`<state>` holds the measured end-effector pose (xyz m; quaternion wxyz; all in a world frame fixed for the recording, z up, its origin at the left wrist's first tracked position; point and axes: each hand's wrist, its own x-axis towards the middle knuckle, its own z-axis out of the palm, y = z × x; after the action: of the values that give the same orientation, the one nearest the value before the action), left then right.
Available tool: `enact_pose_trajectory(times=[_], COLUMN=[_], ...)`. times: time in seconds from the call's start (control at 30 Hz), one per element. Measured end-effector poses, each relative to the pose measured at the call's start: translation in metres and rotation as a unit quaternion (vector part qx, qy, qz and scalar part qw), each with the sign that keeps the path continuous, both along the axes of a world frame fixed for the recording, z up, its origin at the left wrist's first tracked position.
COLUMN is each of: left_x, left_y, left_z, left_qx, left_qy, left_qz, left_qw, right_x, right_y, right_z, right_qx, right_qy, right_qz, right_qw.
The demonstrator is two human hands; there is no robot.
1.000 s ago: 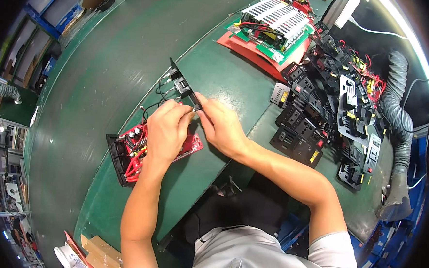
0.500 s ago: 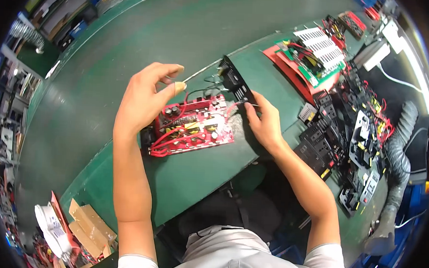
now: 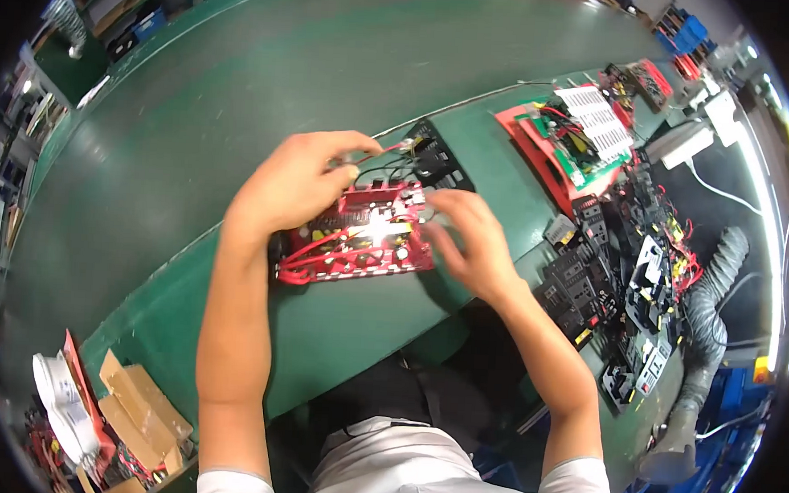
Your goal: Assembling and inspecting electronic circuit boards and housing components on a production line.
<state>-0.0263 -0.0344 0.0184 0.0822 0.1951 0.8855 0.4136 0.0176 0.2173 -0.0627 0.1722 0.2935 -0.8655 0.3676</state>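
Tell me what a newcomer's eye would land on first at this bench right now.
First the red circuit board at the middle of the green bench top, with a bright glare on it. The left hand lies over its upper left part, pinching wires near a black part behind it, and the right hand rests at its right edge. To the right sits a crowded heap of black parts.

A circuit board point(image 3: 359, 240) lies on the desk point(image 3: 337, 324) between both hands, a finned board point(image 3: 579, 136) behind-right, stacked modules point(image 3: 589, 283) right, cardboard point(image 3: 141, 407) front-left.
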Motion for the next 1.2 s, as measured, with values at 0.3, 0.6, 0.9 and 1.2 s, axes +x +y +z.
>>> enact_pose_trajectory(times=[0.3,0.6,0.9,1.2], left_x=[0.014,0.011,0.016,0.010], left_y=[0.000,-0.006,0.024,0.027], left_z=[0.010,0.007,0.000,-0.011], left_qx=[0.158,0.121,0.020,0.023], left_qy=[-0.011,0.047,0.042,0.072], left_qz=[0.014,-0.005,-0.053,-0.021], left_qw=[0.987,0.991,0.997,0.997], right_x=[-0.021,-0.031,-0.029,-0.023], right_y=[-0.027,-0.035,-0.033,-0.031], right_z=[0.000,0.006,0.014,0.030], right_qx=[0.338,0.261,-0.082,-0.177], right_qy=[-0.074,0.008,-0.286,-0.480], right_qz=[-0.017,-0.090,0.050,0.209], right_qw=[0.938,0.961,0.953,0.833])
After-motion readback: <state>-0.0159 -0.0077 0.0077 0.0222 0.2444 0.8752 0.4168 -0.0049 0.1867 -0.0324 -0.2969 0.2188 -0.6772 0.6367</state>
